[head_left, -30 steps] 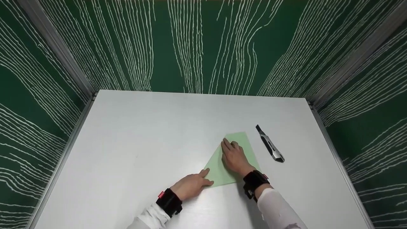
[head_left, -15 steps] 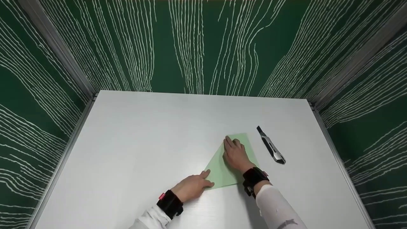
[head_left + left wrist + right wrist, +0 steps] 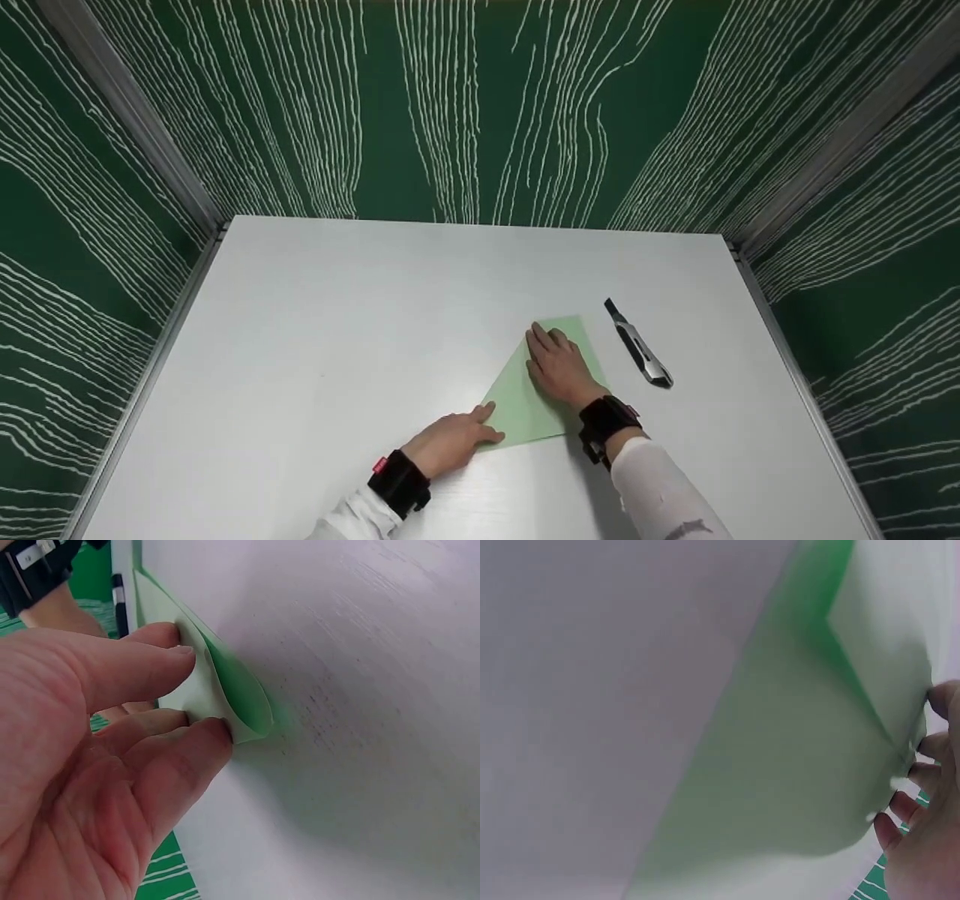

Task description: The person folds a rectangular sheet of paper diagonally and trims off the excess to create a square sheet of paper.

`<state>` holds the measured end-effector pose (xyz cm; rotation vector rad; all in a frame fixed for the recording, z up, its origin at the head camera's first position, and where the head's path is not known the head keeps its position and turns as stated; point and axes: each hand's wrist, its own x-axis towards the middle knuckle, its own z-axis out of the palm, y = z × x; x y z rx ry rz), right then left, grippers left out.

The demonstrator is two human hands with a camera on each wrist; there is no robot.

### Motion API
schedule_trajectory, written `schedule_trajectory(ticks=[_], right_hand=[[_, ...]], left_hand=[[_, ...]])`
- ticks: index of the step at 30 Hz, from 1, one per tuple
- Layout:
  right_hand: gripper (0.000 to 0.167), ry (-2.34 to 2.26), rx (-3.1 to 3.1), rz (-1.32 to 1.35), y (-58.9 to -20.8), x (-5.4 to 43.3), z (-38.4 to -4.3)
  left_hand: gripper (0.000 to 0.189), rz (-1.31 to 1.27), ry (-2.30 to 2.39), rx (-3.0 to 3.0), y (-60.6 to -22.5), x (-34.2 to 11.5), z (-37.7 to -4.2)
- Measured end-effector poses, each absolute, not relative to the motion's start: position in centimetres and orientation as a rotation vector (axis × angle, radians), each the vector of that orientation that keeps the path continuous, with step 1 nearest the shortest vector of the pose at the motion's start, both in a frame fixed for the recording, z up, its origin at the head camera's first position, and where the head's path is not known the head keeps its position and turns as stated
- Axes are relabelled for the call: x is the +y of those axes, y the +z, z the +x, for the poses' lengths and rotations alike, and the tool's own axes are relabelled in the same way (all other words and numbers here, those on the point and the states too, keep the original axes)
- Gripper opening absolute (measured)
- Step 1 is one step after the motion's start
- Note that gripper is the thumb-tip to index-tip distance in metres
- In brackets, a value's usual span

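A light green sheet of paper (image 3: 517, 411), folded over on itself, lies on the white table. My left hand (image 3: 448, 442) rests at its near left corner, thumb and fingers spread on the paper. Seen from the left wrist, the fold (image 3: 244, 694) bulges in an open loop just beyond my fingertips. My right hand (image 3: 561, 371) presses on the upper part of the sheet, fingertips at the slanted folded edge. In the right wrist view its fingertips (image 3: 889, 829) touch the paper, and the folded flap (image 3: 885, 630) stands slightly lifted from the layer beneath.
A utility knife (image 3: 639, 343) with a silver and black body lies right of the paper. The white table (image 3: 337, 315) has metal frame rails along its sides. Green panels (image 3: 390, 112) with white wavy lines surround it.
Both hands stay almost where they were on the paper. The right hand's fingertips have shifted slightly along the folded edge; the knife lies unmoved.
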<state>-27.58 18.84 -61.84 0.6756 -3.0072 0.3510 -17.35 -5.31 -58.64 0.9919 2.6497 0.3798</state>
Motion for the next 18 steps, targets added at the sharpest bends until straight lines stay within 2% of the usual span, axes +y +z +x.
schedule_trajectory(ticks=[6,18], right_hand=[[0.050,0.353,-3.022,0.742,-61.5,19.1,-27.0],[0.037,0.334,-2.914,0.890,-61.5,18.4,-25.1]], left_hand=[[0.047,1.011,0.281,2.718,-58.4,-5.1,-17.2],[0.038,1.017,0.251,2.758,-58.5,-4.9,-16.7]])
